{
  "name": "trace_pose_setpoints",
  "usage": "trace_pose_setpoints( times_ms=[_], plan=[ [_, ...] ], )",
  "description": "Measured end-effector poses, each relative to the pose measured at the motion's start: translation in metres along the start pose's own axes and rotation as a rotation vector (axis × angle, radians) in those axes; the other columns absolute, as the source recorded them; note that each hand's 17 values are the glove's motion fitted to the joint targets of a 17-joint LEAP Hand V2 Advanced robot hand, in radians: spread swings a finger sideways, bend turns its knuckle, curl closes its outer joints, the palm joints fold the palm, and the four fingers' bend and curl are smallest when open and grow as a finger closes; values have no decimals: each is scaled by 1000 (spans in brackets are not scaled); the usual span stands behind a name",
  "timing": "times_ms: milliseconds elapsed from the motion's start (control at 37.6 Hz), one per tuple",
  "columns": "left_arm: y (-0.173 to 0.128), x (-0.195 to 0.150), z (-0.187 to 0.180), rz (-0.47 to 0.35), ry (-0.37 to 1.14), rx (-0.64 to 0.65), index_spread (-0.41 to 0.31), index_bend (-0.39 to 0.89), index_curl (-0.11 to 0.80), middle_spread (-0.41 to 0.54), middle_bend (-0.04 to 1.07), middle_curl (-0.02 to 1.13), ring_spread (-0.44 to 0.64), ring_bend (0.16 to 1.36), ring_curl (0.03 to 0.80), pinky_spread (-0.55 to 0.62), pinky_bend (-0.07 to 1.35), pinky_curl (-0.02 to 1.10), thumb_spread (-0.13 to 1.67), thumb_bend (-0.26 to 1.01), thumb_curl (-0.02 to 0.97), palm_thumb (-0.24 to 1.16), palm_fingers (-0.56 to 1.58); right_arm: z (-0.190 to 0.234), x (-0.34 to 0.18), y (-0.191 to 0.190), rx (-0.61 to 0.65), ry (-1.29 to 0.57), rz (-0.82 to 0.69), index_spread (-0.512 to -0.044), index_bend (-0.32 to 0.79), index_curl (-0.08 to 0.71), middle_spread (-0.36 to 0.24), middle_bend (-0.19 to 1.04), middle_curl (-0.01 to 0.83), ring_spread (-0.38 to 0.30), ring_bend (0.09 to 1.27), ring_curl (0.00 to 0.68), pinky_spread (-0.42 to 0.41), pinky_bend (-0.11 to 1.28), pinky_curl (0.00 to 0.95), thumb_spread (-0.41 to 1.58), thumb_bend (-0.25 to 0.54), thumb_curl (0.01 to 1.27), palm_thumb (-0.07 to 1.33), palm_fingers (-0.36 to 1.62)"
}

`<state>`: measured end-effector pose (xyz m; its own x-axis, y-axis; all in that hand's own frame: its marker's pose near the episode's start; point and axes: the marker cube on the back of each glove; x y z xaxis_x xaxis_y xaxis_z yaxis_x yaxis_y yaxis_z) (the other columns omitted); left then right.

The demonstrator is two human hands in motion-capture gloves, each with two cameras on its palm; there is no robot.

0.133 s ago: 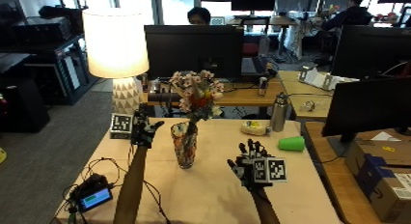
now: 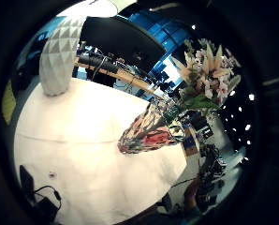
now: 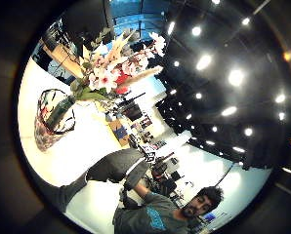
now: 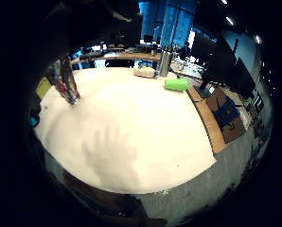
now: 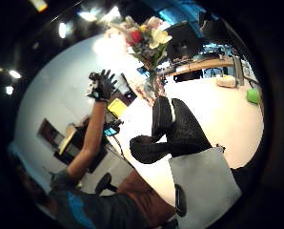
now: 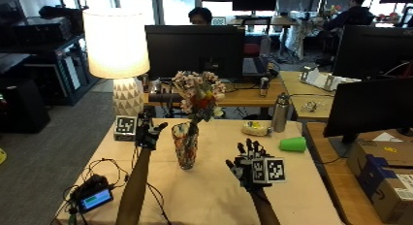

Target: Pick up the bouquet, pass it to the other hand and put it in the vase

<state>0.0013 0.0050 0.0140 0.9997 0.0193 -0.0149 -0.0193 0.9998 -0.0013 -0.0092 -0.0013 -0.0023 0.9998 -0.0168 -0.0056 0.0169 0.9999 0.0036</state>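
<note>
The bouquet (image 6: 198,94) of pale pink and white flowers with a red bloom stands upright with its stems in the patterned glass vase (image 6: 186,145) on the cream table (image 6: 213,196). My left hand (image 6: 148,133) is raised just left of the vase, fingers straight, touching nothing. My right hand (image 6: 251,164) hovers over the table to the right of the vase, fingers spread, empty. The left palm views show the vase (image 2: 146,133) and the bouquet (image 3: 116,68) close by. The right thumb side view shows the bouquet (image 5: 144,38) and my left hand (image 5: 101,86) open.
A lit lamp (image 6: 116,50) stands at the table's back left. A green cup (image 6: 293,144) lies on its side at the right, with a steel bottle (image 6: 279,113) and a pale yellowish object (image 6: 257,129) behind it. A small screen device (image 6: 95,198) with cables sits at the front left.
</note>
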Motion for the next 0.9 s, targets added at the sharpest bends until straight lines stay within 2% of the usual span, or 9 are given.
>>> trace_pose_setpoints(
  times_ms=[133, 319, 585, 904],
  plan=[
    [0, -2, 4, 1, 32, -4, 10, 33, -1, 220, 249, 129, 332, 661, 190, 436, 514, 181, 578, -11, 159, 186, 3, -4, -4, 0, 6, 6, -15, -272, 320, 245, 31, 198, 160, 135, 234, 149, 292, 353, 189, 865, 249, 186, 479, 561],
    [6, 7, 9, 4, 46, -15, 9, 64, 15, 247, 276, 174, 376, 719, 218, 490, 553, 217, 651, -32, 208, 189, -37, -7, -3, -1, 23, 10, -13, -301, 297, 288, 35, 179, 200, 155, 217, 174, 327, 335, 223, 1010, 205, 233, 498, 553],
    [2, 6, 8, 39, 20, -8, 8, 85, 44, 260, 287, 220, 400, 749, 236, 515, 571, 249, 695, -37, 254, 184, -54, -8, 0, 0, 15, 14, 1, -316, 275, 333, 41, 163, 231, 165, 200, 203, 344, 315, 258, 1098, 142, 282, 524, 542],
    [10, 16, 15, -13, 30, -32, -2, 93, 77, 265, 279, 254, 405, 759, 246, 527, 567, 271, 711, -39, 287, 178, -57, -10, 1, 1, 16, 17, 7, -323, 259, 370, 44, 155, 250, 169, 194, 230, 349, 301, 290, 1136, 72, 324, 554, 534]
  ],
)
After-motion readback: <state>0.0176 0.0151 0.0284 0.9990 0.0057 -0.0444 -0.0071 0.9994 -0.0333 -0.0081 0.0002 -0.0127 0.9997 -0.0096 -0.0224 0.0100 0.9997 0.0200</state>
